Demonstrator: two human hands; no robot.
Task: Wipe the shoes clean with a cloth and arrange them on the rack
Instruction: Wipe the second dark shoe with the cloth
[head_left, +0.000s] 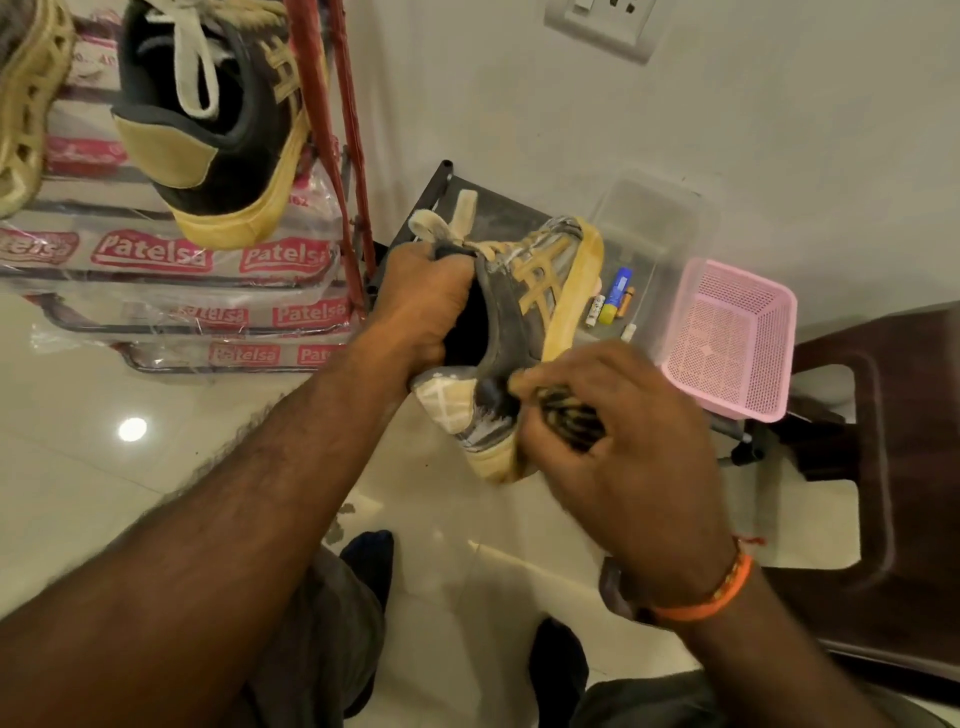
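Head view, looking down. Over by the wall a clear plastic bin (655, 218) sits next to a pink mesh basket (727, 338); a few small tubes and sticks (613, 299) show just beside the shoe's toe, but I can't tell if they're inside the bin or in front of it. On the rack (332, 130) at top left sits the matching dark sneaker (218, 130), top cut off by the frame edge, with a tan shoe (26, 98) only partly visible.

Left hand (431, 306) is curled into the opening of the sneaker in hand (524, 322), holding it up above the floor. Right hand (613, 441) is wrapped tight around a dark cloth (569, 421), pressed against the heel side. Cloth is blurry and mostly buried in the fingers.
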